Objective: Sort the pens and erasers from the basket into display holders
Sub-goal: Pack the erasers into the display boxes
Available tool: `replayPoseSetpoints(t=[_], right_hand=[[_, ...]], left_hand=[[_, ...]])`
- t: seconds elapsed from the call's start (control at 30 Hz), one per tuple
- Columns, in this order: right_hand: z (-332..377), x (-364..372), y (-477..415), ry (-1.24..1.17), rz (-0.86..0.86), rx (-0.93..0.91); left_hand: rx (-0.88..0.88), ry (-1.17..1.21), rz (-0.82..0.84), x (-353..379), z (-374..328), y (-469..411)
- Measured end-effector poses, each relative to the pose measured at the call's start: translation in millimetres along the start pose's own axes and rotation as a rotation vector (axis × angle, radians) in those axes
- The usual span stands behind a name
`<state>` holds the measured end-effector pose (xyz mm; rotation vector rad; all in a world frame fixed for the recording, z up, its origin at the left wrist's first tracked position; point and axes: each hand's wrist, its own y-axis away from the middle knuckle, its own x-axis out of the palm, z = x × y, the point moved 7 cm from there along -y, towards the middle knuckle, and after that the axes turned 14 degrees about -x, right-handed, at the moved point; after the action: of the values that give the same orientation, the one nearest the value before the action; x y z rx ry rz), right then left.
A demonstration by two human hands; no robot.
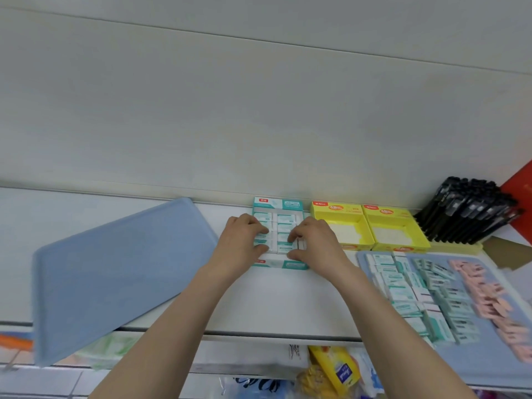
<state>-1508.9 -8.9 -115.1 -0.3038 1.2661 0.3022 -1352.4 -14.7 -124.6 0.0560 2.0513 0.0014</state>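
Observation:
A teal and white display box (278,203) stands at the back of the white shelf, filled with rows of white-and-teal erasers (285,218). Both my hands are in it. My left hand (244,237) has curled fingers over the left column of erasers. My right hand (312,240) pinches an eraser (299,244) at the box's front right. To the right lies a blue tray (495,361) with several loose teal erasers (403,292) and pink erasers (489,298). Black pens (469,210) stand bundled in a holder at the far right.
Two yellow display boxes (342,226) (394,228) sit right of the teal box, showing white insides. An empty blue tray (115,277) lies tilted at the left, overhanging the shelf edge (259,335). Packaged goods (334,370) sit on the lower shelf. A wall is behind.

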Motion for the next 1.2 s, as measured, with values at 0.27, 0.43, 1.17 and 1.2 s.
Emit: replayPoseSetpoints(t=[0.27,0.43,1.17,1.2], right_hand=[[0,-6,7,-0.004,-0.029,-0.029],[-35,-53,51,-0.155,-0.255,0.021],[-150,-95,190,-0.408,-0.386,0.232],[-151,-95,191,-0.456,-0.401,0.233]], left_hand=[[0.034,-0.043,-0.015,2,-2,0],[0.050,0.003,-0.174,-4,-17,10],[0.270,-0.025,0.220,99,-205,96],[0.262,-0.034,0.207,99,-206,96]])
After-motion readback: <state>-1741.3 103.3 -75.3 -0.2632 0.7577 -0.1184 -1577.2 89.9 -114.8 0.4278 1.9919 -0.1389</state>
